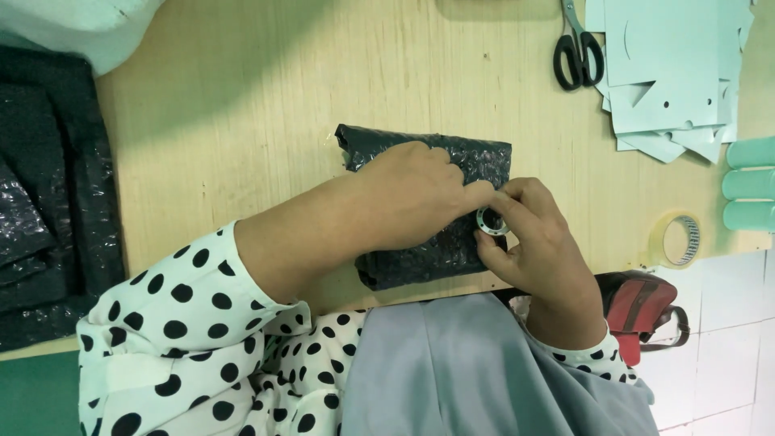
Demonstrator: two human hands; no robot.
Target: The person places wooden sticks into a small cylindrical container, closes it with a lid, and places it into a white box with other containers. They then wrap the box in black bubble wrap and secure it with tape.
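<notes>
Scissors (pixel 578 50), tape roll (pixel 676 240), perhaps unobstructed

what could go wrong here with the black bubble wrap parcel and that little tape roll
The black bubble-wrap parcel lies close to the table edge, so a push might slide it off. The left hand pins the fold while the right hand works the small tape roll; if the left lifts, the wrap may spring open. The tape may also stick to a fingertip.

Bright even light, soft shadow across the upper table (pixel 242 73), sharp focus, slight edge blur
</notes>
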